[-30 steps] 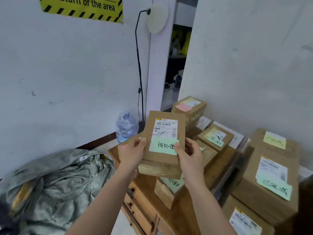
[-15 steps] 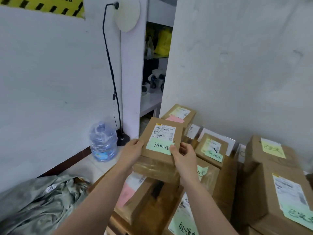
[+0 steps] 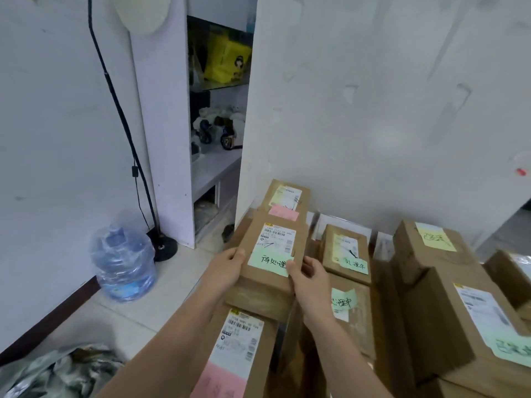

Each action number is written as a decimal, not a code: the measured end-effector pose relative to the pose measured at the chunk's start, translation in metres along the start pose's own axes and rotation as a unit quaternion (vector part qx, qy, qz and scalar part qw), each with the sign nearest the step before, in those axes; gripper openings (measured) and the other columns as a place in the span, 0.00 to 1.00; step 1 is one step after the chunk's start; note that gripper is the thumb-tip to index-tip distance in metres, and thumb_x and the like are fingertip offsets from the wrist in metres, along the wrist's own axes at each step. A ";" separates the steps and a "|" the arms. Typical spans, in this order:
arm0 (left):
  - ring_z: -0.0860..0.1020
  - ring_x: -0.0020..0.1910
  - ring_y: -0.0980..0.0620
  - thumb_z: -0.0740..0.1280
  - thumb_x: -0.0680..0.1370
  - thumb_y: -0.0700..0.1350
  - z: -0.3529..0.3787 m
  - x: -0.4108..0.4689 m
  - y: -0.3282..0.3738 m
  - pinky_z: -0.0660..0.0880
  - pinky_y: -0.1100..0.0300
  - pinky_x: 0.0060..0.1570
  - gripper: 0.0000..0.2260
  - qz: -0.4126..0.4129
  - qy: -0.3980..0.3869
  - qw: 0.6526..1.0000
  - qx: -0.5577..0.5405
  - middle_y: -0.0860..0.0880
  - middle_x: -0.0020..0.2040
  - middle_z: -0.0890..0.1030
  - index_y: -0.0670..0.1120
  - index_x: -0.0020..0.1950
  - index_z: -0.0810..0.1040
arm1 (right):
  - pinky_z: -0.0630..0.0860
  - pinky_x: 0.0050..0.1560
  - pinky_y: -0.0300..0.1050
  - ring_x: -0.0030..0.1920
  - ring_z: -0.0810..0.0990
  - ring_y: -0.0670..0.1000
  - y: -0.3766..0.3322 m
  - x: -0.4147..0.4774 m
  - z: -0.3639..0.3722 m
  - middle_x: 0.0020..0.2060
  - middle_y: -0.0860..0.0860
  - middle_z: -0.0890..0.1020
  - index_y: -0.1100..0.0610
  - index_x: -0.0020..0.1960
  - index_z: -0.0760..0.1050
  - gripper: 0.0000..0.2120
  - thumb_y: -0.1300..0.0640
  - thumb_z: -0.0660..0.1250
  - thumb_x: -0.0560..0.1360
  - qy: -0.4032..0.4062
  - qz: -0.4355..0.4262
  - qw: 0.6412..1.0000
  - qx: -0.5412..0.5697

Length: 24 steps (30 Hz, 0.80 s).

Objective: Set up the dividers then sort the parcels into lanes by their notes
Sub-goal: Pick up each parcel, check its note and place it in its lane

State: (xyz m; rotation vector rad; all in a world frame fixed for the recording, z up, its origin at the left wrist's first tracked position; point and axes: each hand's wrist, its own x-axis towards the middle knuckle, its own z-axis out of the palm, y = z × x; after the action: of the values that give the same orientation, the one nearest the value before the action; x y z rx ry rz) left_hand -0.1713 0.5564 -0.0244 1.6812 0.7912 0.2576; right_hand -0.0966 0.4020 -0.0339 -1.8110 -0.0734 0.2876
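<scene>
A flat cardboard parcel point(image 3: 273, 248) with a white shipping label and a green handwritten note is held up over the pile. My left hand point(image 3: 227, 265) grips its left edge and my right hand point(image 3: 309, 278) its lower right corner, thumb on the green note. Behind it sits a parcel with a pink note point(image 3: 284, 201). To the right lie two parcels with green notes point(image 3: 346, 252) point(image 3: 349, 308). Below my arms is a parcel with a pink note point(image 3: 238, 354). No dividers are visible.
Larger boxes with a yellow note point(image 3: 428, 245) and a green note point(image 3: 471, 326) stand at the right. A water bottle point(image 3: 122, 262) and a lamp stand base point(image 3: 163, 248) sit on the floor at left. Crumpled grey bags point(image 3: 57, 372) lie bottom left. White wall behind.
My view has swung right and down toward the pile. The held parcel stays in both hands and has moved forward over the parcels near the wall.
</scene>
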 end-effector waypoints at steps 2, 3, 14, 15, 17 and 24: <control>0.80 0.52 0.48 0.57 0.83 0.48 -0.001 0.006 -0.002 0.75 0.46 0.60 0.14 0.008 -0.011 1.000 0.018 0.54 0.46 0.81 0.56 0.41 0.77 | 0.78 0.60 0.54 0.56 0.79 0.47 0.000 0.000 0.004 0.53 0.43 0.80 0.50 0.63 0.74 0.16 0.50 0.69 0.76 0.010 0.000 1.000 -0.011; 0.79 0.53 0.48 0.57 0.83 0.47 -0.001 0.009 -0.004 0.75 0.46 0.60 0.14 0.014 -0.016 1.000 0.023 0.54 0.47 0.81 0.58 0.41 0.76 | 0.78 0.59 0.54 0.57 0.79 0.47 0.000 0.000 0.006 0.53 0.43 0.80 0.50 0.64 0.74 0.17 0.49 0.69 0.76 0.013 0.000 1.000 -0.016; 0.78 0.54 0.55 0.56 0.84 0.48 -0.007 0.029 -0.011 0.76 0.55 0.53 0.11 0.028 -0.064 0.998 0.000 0.55 0.54 0.81 0.55 0.60 0.76 | 0.79 0.57 0.49 0.56 0.78 0.46 0.001 0.005 0.018 0.52 0.41 0.79 0.45 0.59 0.72 0.10 0.50 0.65 0.79 0.008 -0.006 0.999 -0.049; 0.78 0.52 0.56 0.55 0.84 0.48 -0.007 0.029 -0.010 0.75 0.57 0.50 0.11 0.029 -0.062 0.998 -0.003 0.56 0.53 0.80 0.56 0.59 0.76 | 0.79 0.57 0.48 0.57 0.78 0.45 0.000 0.006 0.018 0.52 0.42 0.80 0.45 0.59 0.72 0.09 0.50 0.65 0.79 0.004 -0.007 0.999 -0.050; 0.78 0.52 0.56 0.55 0.84 0.48 -0.006 0.028 -0.009 0.76 0.56 0.50 0.10 0.038 -0.063 0.997 0.004 0.55 0.53 0.81 0.56 0.58 0.75 | 0.79 0.56 0.47 0.57 0.79 0.45 0.000 0.005 0.019 0.53 0.42 0.80 0.46 0.61 0.73 0.10 0.50 0.64 0.79 -0.002 -0.013 0.998 -0.059; 0.74 0.62 0.49 0.54 0.84 0.50 -0.002 0.023 -0.006 0.71 0.51 0.63 0.17 0.062 -0.041 0.994 0.077 0.50 0.66 0.76 0.50 0.71 0.71 | 0.77 0.51 0.39 0.54 0.78 0.43 0.001 0.001 0.013 0.57 0.43 0.80 0.46 0.64 0.71 0.12 0.48 0.62 0.81 -0.022 -0.027 0.993 -0.115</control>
State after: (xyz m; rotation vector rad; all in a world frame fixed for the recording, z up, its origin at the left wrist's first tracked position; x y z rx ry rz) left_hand -0.1575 0.5732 -0.0354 1.8769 0.6610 0.2161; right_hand -0.0989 0.4141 -0.0375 -2.0281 -0.1926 0.2892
